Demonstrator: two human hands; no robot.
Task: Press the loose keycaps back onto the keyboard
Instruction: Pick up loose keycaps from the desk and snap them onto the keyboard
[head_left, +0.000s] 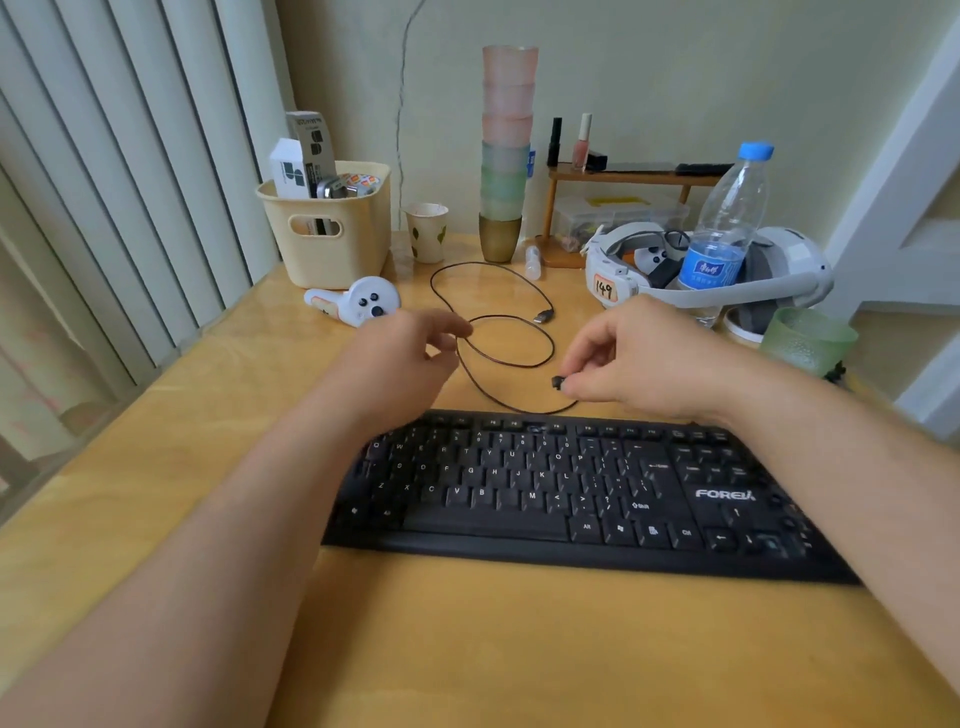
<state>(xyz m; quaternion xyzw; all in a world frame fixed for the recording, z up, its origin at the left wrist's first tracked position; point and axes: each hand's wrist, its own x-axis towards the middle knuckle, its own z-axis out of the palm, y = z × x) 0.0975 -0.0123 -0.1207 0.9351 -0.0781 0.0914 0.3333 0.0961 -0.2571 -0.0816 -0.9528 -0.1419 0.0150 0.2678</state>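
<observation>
Cream basket (332, 244) at rear left held small boxes and packets; paper cup (427, 231) stood beside it. Cup stack (506, 150), controller (358, 300), looped cable (498, 332) lay behind the keyboard (571, 499), marked "FOREV". Headset tag read "149". Right hand (639, 358) pinched a dark keycap (558, 383) just past the keyboard's rear edge. Left hand (400, 358) hovered, fingers loosely curled, holding nothing.
</observation>
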